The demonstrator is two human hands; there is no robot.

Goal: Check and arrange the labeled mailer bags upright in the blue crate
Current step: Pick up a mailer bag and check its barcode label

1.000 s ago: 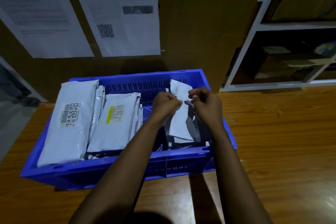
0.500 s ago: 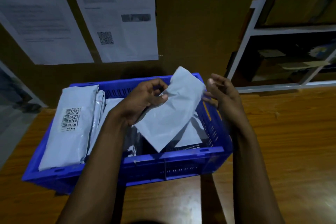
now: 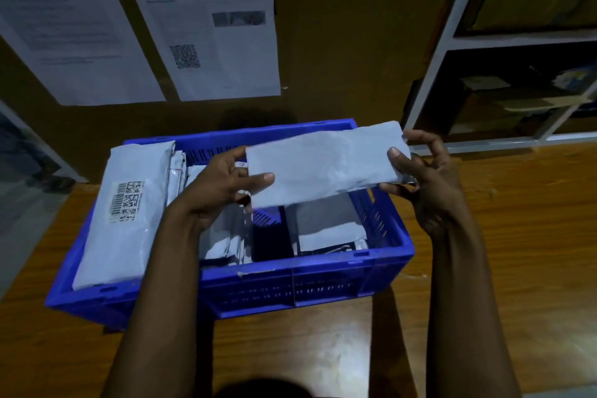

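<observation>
**Hands: both on one mailer bag, above the crate**

Left hand [image 3: 226,184]: grips the left end of the mailer bag [image 3: 326,168], thumb on the near face, fingers behind; right hand [image 3: 423,178]: pinches the right end, thumb in front, fingers curled behind.

Mailer bag: held lengthwise and level, over the far right part of the blue crate [image 3: 323,263], clear of its contents; the face toward the camera is blank, so it is probably held flat at both ends to turn it and find the label.

Crate contents: labelled bag [image 3: 129,236] standing at the left wall, barcode label [image 3: 127,200] facing up for reading; thinner bags [image 3: 223,236] just beside it; one low bag [image 3: 329,229] at the right; a dark gap between, the likely slot.

Surroundings: wooden table [image 3: 517,236]; printed sheets [image 3: 210,26] on the far wall; white shelf unit [image 3: 452,42], far right.
</observation>
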